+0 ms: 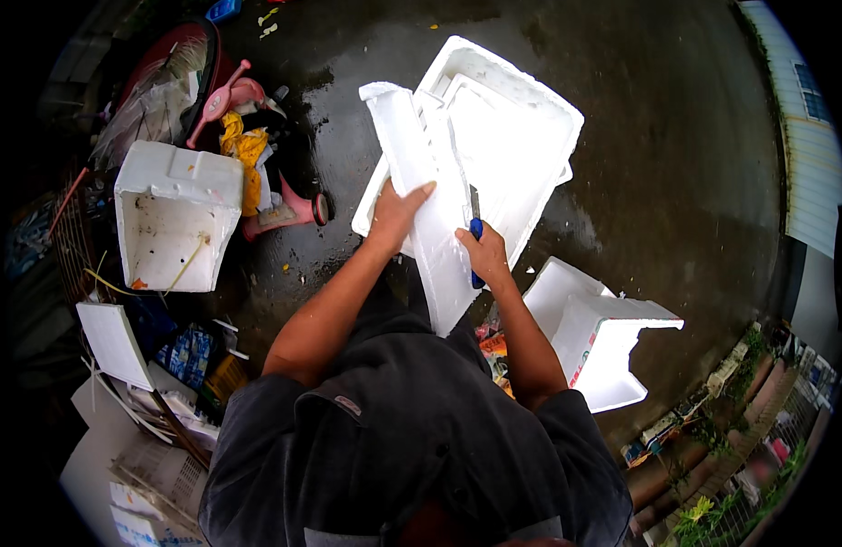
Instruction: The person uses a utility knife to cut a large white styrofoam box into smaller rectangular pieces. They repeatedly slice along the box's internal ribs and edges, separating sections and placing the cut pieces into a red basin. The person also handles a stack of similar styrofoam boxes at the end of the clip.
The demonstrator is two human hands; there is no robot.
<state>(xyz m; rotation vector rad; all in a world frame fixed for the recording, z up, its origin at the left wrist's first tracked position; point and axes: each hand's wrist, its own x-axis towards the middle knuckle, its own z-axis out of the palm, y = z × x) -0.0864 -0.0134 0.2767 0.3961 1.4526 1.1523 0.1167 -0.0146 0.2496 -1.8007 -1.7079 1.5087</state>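
My left hand (pixel 395 215) grips the left edge of a long white polystyrene foam piece (pixel 438 236), thumb on top. The piece slants from my lap across a white polystyrene foam box (pixel 561 123), which lies in front of me with more white foam inside. In my right hand (pixel 488 254) is a blue-handled knife (pixel 476 229), its narrow blade pointing away from me along the right side of the piece. The glare on the foam hides whether the blade is cutting into it.
A broken foam box (pixel 605 342) lies to my right on the wet ground (pixel 653 171). On the left stand a dirty foam box (pixel 178 178), a pink rubber boot (pixel 294 208), yellow cloth or plastic (pixel 243 147) and a red tub (pixel 212 48). Planters (pixel 691 437) line the lower right.
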